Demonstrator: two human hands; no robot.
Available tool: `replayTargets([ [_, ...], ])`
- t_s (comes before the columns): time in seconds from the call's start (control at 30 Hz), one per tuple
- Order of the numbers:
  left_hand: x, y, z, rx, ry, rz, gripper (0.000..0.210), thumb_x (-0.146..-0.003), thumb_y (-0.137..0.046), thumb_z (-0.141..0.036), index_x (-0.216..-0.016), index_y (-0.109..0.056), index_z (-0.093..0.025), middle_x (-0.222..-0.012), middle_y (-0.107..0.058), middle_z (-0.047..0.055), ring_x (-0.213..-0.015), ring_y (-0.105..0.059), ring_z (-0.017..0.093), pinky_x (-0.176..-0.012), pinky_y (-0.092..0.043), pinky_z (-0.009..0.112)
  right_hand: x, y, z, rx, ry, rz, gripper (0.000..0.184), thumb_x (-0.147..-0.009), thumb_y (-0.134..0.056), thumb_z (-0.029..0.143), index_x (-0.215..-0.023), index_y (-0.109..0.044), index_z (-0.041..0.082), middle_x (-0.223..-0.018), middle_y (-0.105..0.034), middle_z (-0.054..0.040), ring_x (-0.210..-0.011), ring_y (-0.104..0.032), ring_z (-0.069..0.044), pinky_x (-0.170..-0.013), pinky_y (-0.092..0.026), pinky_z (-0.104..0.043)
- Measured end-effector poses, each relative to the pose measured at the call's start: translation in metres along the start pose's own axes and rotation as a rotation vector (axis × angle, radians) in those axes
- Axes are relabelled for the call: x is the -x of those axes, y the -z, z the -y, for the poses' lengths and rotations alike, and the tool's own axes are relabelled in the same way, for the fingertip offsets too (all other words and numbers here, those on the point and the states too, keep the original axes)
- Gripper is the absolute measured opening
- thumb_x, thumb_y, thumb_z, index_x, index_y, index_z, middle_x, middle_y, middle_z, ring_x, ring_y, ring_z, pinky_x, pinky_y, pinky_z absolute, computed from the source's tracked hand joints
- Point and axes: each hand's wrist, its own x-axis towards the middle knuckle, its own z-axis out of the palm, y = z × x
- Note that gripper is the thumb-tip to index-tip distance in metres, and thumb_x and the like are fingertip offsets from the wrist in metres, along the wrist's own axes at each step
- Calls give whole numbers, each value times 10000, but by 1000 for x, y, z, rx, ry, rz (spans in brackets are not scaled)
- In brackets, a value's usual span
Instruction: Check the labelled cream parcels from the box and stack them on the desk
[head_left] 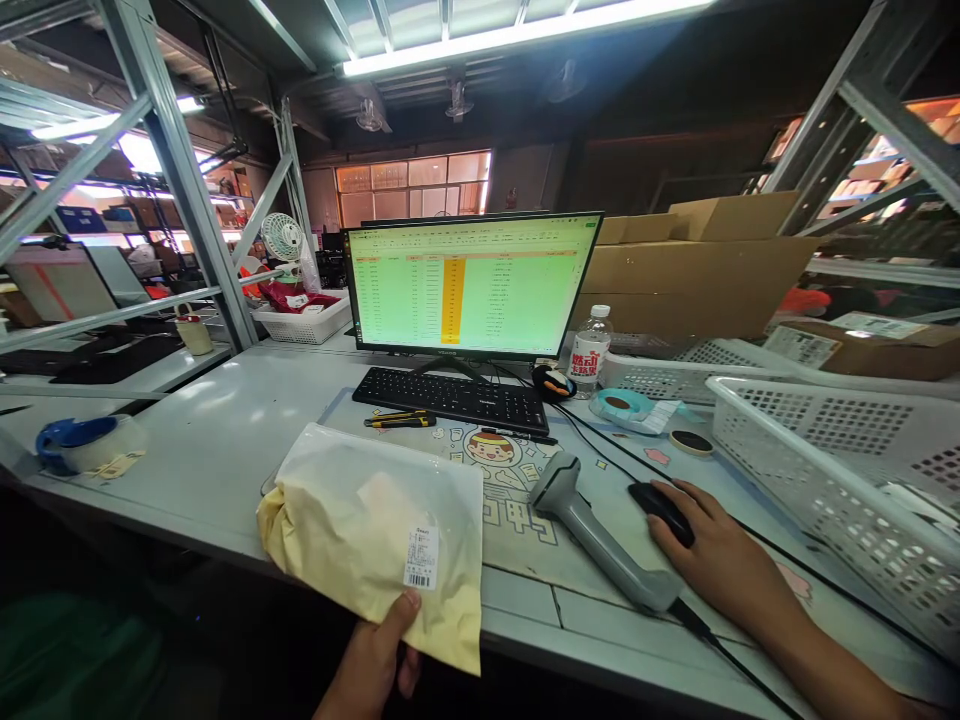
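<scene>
A: What is seen at the far left of the desk?

B: A blue tape dispenser is set down near the edge. Farther back, a red bag is held in a small white basket

A: And next, toward the middle?

B: A pale yellow and white package is found at the front edge, partly over the desk and partly jutting out past it. Whether it is borne by the desk cannot be told

A: How is it held?

B: Its lower edge is pinched by the left hand, with the thumb laid on top just under a printed label and the fingers tucked beneath

A: What is placed behind it?

B: Yellow and black knives are laid before a black keyboard, and a lit screen filled with rows is stood at the back

A: And to the right of the package?

B: A grey scanner is laid slantwise across a cartoon mat. Behind it, a clear bottle is stood upright, with a light blue roll beside it

A: And the right hand?

B: It is loosely closed over a black mouse, palm down

A: What is seen last?

B: A large white basket is set at the far right, with cardboard boxes stacked behind
</scene>
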Motion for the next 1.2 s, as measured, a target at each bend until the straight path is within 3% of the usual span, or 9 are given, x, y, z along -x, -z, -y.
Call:
replayTargets([
  [0.27, -5, 1, 9, -13, 8, -5, 815, -618, -654, -984, -419, -476, -214, -375, -355, 1, -387, -363, 114, -475, -312, 280, 1, 0, -1, -2, 9, 5, 741, -994, -238, 656, -1492, -547, 202, -1558, -475, -127, -1289, -590, -360, -984, -574, -499],
  [0.57, 2, -1, 1, 5, -3, 43, 803, -665, -660, -964, -445, -494, -209, -401, -384, 2, -432, -388, 120, -530, -348, 281, 0, 4, 6, -50, -16, -3, 772, -958, -240, 668, -1443, -576, 169, -1534, -502, -140, -1280, -598, -369, -1035, -558, -521],
  [0.97, -6, -1, 13, -25, 116, -128, 828, -497, -717, -1000, -449, -514, -198, -448, -418, 19, -485, -417, 138, -562, -362, 303, -2, -3, -4, -153, 55, -117, 587, -929, -373, 627, -1289, -678, 277, -1430, -594, -123, -1226, -643, -386, -1015, -576, -581],
  [1.13, -3, -9, 9, 129, 90, -167, 833, -403, -807, -948, -692, -716, -172, -526, -514, 6, -515, -437, 135, -578, -400, 293, -4, -5, -10, -128, 54, -65, 635, -923, -390, 654, -1329, -683, 263, -1452, -587, -120, -1190, -659, -376, -928, -615, -552],
  [1.2, -3, -9, 10, 125, 95, -151, 824, -446, -805, -940, -696, -715, -160, -500, -490, -1, -497, -429, 130, -557, -372, 280, -4, -4, -9, -100, 37, -49, 663, -930, -360, 676, -1356, -671, 273, -1462, -582, -114, -1186, -660, -374, -903, -621, -533],
])
